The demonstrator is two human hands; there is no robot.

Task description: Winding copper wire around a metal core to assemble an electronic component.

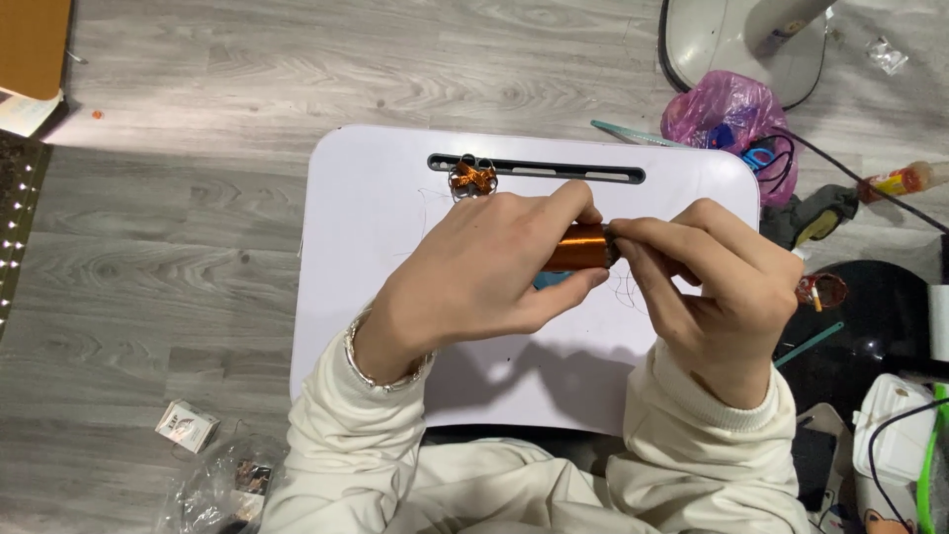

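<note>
Grip: left hand (pixel 484 267) clasps shiny copper-wire-wound cylindrical coil (pixel 576 247); right hand (pixel 717 287) pinches its right end | Place: above white lap table (pixel 366 237) | Axis: horizontal, between hands, left nearer its body

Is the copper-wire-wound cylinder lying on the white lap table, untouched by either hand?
No: the copper-wire-wound cylinder is held above the white lap table, gripped between the left hand and the right hand.
</note>
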